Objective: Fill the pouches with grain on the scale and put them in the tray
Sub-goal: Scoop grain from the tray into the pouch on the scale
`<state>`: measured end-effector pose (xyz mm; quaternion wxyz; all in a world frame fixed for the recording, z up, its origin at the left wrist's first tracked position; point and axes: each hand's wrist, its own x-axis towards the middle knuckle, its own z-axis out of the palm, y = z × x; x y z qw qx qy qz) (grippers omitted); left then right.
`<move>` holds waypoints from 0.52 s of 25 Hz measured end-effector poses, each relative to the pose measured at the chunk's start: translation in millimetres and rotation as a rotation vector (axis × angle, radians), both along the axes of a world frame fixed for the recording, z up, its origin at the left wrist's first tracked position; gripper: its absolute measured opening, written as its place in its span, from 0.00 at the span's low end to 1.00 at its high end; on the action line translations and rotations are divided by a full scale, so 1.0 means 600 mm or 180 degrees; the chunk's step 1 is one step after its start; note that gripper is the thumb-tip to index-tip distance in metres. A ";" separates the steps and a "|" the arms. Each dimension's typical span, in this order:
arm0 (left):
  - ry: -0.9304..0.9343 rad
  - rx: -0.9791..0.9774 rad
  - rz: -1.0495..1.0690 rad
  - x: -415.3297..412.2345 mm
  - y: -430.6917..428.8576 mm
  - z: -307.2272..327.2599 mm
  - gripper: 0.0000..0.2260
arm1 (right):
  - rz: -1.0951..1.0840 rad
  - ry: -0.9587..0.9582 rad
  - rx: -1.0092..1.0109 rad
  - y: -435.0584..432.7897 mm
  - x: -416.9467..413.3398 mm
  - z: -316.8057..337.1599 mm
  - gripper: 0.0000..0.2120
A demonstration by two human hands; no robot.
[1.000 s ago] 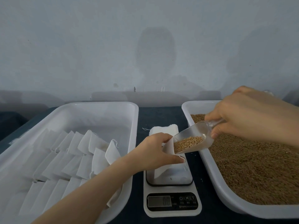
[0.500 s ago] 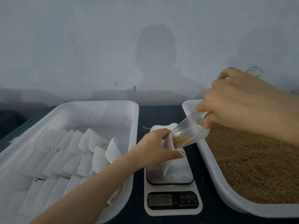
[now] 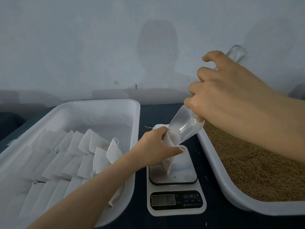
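My left hand (image 3: 155, 146) pinches the open mouth of a white cloth pouch (image 3: 168, 156) that stands on the platform of the white kitchen scale (image 3: 175, 192). My right hand (image 3: 231, 95) grips the handle of a clear plastic scoop (image 3: 184, 128), tipped steeply with its mouth inside the pouch opening. No grain shows in the scoop. On the right sits a white tray (image 3: 231, 190) full of brown grain (image 3: 257, 167). The white tray (image 3: 128, 123) on the left holds several rows of white pouches (image 3: 69, 156).
More empty pouches lie behind the scale, mostly hidden by my left hand. A few loose grains lie on the scale platform and on the dark tabletop (image 3: 214, 217). A pale wall rises right behind the table.
My right hand rose and tilted the scoop steeper, from nearly level to mouth-down. The grain slid out of the scoop into the pouch. My left hand kept holding the pouch.
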<state>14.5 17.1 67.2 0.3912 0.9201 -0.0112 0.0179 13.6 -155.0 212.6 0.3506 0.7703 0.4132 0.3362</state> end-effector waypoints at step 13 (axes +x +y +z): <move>-0.0123 0.0096 0.0036 0.002 0.004 -0.006 0.23 | 0.0074 -0.0047 0.0540 -0.031 0.028 -0.026 0.03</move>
